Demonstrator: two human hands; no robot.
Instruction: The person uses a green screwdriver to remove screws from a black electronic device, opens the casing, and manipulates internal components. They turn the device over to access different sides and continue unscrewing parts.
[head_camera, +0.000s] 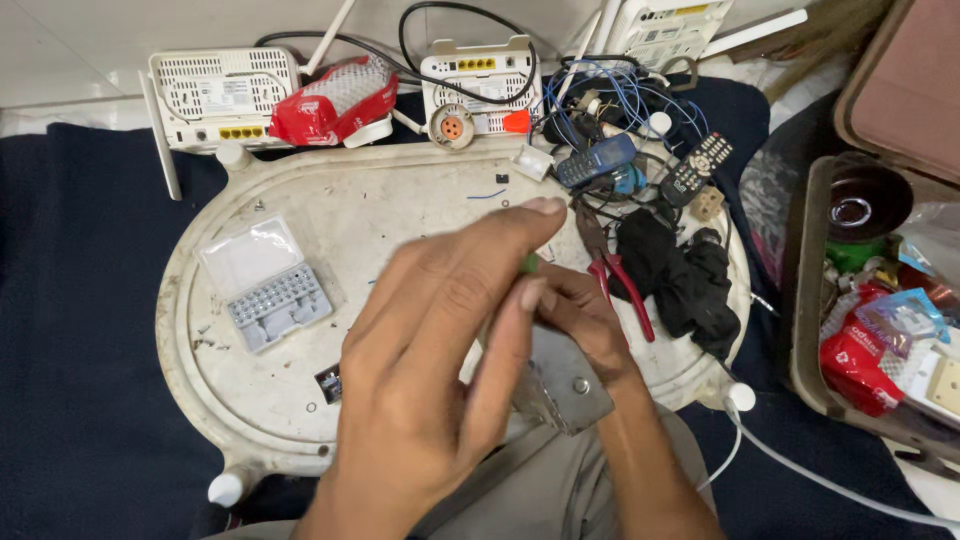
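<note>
My left hand (430, 370) is raised close to the camera over a white oval tray-table (300, 400), its fingers pinched on a small green-tipped tool (529, 264). My right hand (580, 320) sits just behind it and grips a grey metal part (565, 385) with a round screw head. The two hands touch at the fingertips. Much of the tool and the metal part is hidden by my fingers.
An open grey bit case (268, 290) lies at the tray's left. Red-handled pliers (615, 275), a black cloth (680, 275), a blue phone (597, 160), a remote (697, 165) and tangled wires sit at the right. White routers (220, 95) line the back. A box of clutter (880, 330) stands far right.
</note>
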